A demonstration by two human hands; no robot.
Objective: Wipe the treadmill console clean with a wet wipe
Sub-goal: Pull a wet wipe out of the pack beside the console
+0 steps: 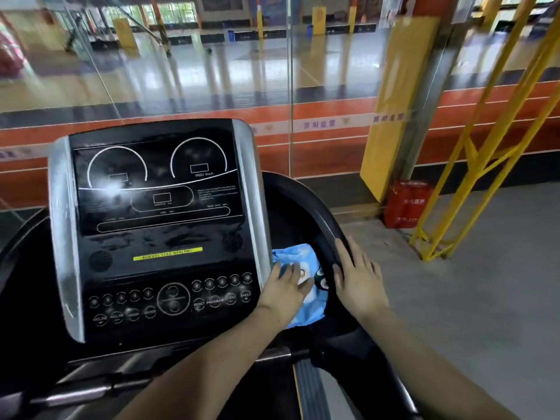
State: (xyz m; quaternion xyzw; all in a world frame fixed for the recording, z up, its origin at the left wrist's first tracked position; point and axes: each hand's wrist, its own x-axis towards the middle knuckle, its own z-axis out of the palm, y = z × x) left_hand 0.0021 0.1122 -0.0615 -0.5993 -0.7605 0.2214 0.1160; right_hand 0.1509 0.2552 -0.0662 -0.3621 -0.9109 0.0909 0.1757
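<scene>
**Both hands at the wipe pack, right of the console**

Head view: The console [157, 225] stands tilted toward the camera, black-faced with silver side strips; it serves as the landmark. Its upper panel shows two white dial outlines, a yellow label strip sits below them, and round buttons run along the bottom.

Just right of the console's lower edge, a blue wipe pack [303, 286] lies in the black side tray. The left hand [286, 291] rests flat on the pack, fingers extended and not gripping. The right hand [359, 280], right of the pack, lies open with fingers spread on the curved black handrail [318, 219].

No loose wipe is visible. Farther right of the console, a red box [407, 204] stands on the floor beside a yellow frame [472, 165].
</scene>
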